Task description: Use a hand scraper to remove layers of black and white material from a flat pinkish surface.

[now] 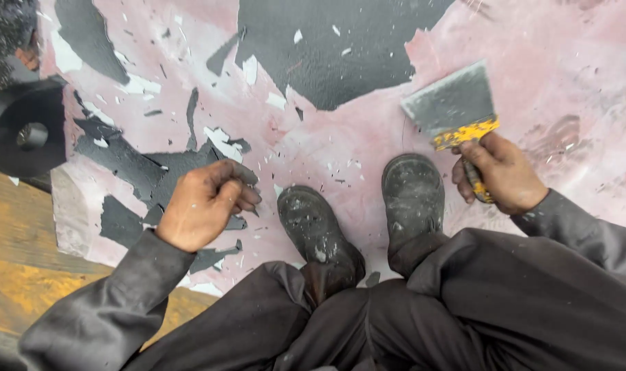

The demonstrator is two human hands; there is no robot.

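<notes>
A: Scraper (457,113) sitting right of centre in the upper half, wide grey blade pointing up and left, resting flat-ish on the pink surface (368,137). Right hand (502,173) is wrapping the yellow handle in a closed fist, probably so the blade edge is meeting the surface at a low angle.

B: Left hand?

A: Left hand (206,203) is hovering left of centre, fingers curled in and pinching a thin dark flake of paint (244,173). Looks like it is lifting a loosened edge by hand.

B: What's the coating doing?

A: Black paint patches (326,48) are clinging at top centre and along the left; pink is showing everywhere else, with white chips scattered about.

B: Stance?

A: Person is crouching, both dusty boots (368,213) planted on the pink area between the hands, likely to stay close to the work.

B: Any labels or packages?

A: None showing. Only a black round part with a centre hole (24,130) at the left edge, and worn wooden boards (17,261) at lower left.
</notes>
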